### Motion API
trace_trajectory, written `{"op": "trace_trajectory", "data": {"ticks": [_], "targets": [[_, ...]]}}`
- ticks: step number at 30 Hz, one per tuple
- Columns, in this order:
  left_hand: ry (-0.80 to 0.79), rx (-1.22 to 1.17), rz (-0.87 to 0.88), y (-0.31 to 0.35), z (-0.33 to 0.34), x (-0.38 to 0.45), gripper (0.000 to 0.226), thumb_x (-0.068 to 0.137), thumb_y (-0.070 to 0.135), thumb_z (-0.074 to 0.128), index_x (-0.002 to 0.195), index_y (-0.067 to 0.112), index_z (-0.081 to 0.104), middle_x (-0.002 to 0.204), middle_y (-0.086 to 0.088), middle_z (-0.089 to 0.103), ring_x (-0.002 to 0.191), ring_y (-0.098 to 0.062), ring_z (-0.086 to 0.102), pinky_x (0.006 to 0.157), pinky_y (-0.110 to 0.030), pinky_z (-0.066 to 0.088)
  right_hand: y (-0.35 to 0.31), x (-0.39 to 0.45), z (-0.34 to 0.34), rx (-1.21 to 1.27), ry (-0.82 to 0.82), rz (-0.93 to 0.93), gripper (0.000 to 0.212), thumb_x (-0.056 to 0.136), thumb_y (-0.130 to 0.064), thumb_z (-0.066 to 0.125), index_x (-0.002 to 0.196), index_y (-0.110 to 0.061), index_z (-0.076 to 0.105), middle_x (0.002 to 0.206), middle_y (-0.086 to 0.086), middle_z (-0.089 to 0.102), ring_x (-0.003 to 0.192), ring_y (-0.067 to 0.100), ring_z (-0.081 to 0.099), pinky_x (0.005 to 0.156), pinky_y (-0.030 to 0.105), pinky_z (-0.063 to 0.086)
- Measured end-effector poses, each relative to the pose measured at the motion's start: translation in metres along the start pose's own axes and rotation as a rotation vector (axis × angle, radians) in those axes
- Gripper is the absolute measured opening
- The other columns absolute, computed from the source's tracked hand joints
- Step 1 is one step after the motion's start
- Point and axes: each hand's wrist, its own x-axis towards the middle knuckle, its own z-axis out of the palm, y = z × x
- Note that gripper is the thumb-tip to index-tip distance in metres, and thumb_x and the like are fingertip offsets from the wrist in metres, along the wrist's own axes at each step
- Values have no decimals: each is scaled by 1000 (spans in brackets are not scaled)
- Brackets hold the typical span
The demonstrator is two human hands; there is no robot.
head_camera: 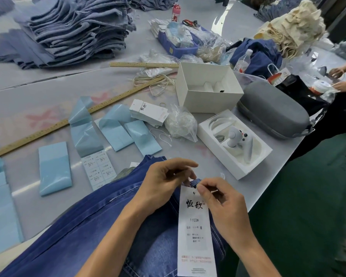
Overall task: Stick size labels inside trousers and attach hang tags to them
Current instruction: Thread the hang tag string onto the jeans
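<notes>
Blue denim trousers [84,226] lie across the table's near edge. A long white hang tag [194,230] printed "1103#" and "M" rests on them. Its top sits at a belt loop [196,181]. My left hand [164,182] has its fingers curled at the belt loop and holds it. My right hand [220,198] pinches a thin white tag string [214,191] at the tag's top hole. A sheet of size labels [100,168] lies to the left. A stack of spare hang tags [148,112] sits further back.
Blue backing strips [54,170] and a wooden ruler [68,122] lie on the left. A white box with a controller [236,142], an open white box [208,88], a grey case [272,114] and a bag of strings [180,122] crowd the right. Folded jeans [72,29] are stacked at the back. Another person's hands [340,76] work at far right.
</notes>
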Motion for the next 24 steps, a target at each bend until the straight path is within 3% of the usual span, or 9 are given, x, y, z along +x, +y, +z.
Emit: {"op": "trace_trajectory", "data": {"ticks": [5,9,14,19,22,24], "targets": [[65,-91,-6,0,1,1,11,92,13,72,99,5,69,89,-10,78,77,-37,69,72,-33,59,-6,-11,-1,-265,-176,-255,8,94,-27,67,93,-19,70,93,-14,66,81,13,65,66,27,54],[76,-23,8,-3,-1,2,2,93,15,73,93,16,73,96,-6,76,75,-18,68,64,-21,50,-11,-21,-3,-339,-117,-427,11,98,-20,66,96,-10,69,98,-6,67,84,9,65,68,26,56],[55,-39,21,-2,-3,2,6,94,15,73,93,20,72,105,1,78,81,-11,70,67,-15,51,-24,-30,4,-193,-60,-295,38,101,-47,52,97,-14,71,93,-12,72,73,5,69,64,23,58],[-4,-85,20,1,-2,-1,3,95,13,71,95,11,69,102,-4,78,84,-11,71,73,-19,53,-24,-26,11,-31,4,-135,18,100,-39,58,95,-27,71,85,-8,72,74,13,70,64,23,56],[-115,-119,15,4,-2,-3,6,96,9,69,99,4,68,100,-10,77,92,-24,73,79,-37,59,-23,-23,14,144,124,-69,9,99,-25,65,96,-31,72,89,1,73,75,15,69,65,20,54],[-156,-75,18,6,-3,-3,5,95,10,71,99,7,71,97,-10,76,88,-25,71,76,-43,56,-22,-20,16,191,184,-54,11,97,-34,69,100,-25,73,90,2,70,74,14,65,68,18,53]]}}
